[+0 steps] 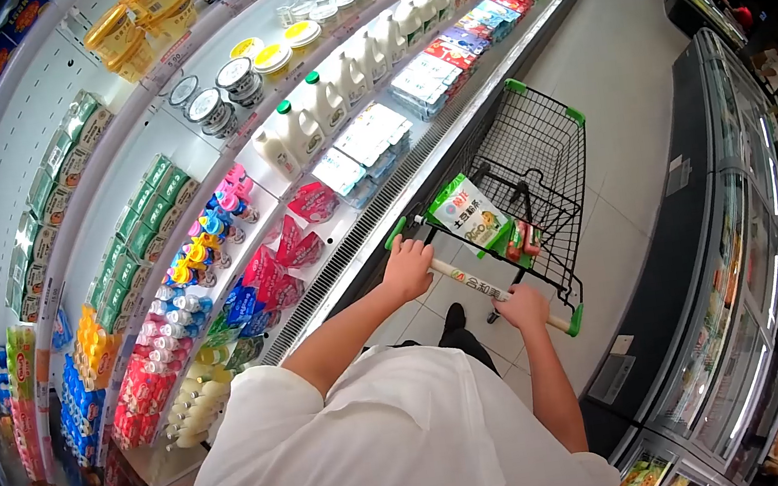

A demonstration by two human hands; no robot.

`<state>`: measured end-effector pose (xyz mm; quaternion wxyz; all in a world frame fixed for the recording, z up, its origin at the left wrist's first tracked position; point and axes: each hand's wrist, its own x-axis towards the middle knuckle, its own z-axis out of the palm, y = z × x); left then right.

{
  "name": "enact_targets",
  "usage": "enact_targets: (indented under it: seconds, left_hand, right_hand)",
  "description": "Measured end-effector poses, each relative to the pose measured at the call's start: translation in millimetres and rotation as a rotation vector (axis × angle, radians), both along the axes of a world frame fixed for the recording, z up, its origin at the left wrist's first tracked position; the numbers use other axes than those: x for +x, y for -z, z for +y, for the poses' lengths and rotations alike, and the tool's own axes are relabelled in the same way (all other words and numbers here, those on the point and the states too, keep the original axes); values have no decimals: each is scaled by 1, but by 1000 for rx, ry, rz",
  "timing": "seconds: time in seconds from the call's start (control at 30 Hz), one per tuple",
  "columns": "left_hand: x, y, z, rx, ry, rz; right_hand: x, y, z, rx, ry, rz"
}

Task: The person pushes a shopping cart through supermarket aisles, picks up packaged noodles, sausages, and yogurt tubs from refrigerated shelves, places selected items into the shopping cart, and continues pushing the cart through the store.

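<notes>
Both of my hands are closed around the handle [457, 274] of a black wire shopping cart [536, 165] with green corner pieces. My left hand [407, 268] grips near the handle's left end, close to the dairy shelves. Toward the right end, my right hand [522, 307] is wrapped round the same bar. Just beyond the handle, a green and white printed bag [470, 213] lies in the cart. Beside it are some small red packages [523, 242], too small to name.
A refrigerated shelf [370, 172] runs along the left, with white milk jugs [327, 104], tubs [271, 57] and small bottles [142, 384]. Glass-fronted freezers [735, 296] line the right. Between them stretches a tiled aisle floor [621, 104] ahead of the cart.
</notes>
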<state>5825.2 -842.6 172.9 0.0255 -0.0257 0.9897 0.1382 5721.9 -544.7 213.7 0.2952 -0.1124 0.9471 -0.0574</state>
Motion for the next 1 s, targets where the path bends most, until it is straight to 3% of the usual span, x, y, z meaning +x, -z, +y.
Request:
enact_targets:
  seconds: [0.5, 1.0]
  left_hand:
    - [-118, 1, -2, -13, -163, -49]
    - [-206, 20, -70, 34, -4, 36]
  right_hand:
    - [-97, 36, -13, -70, -55, 101]
    - [-170, 43, -70, -56, 51, 130]
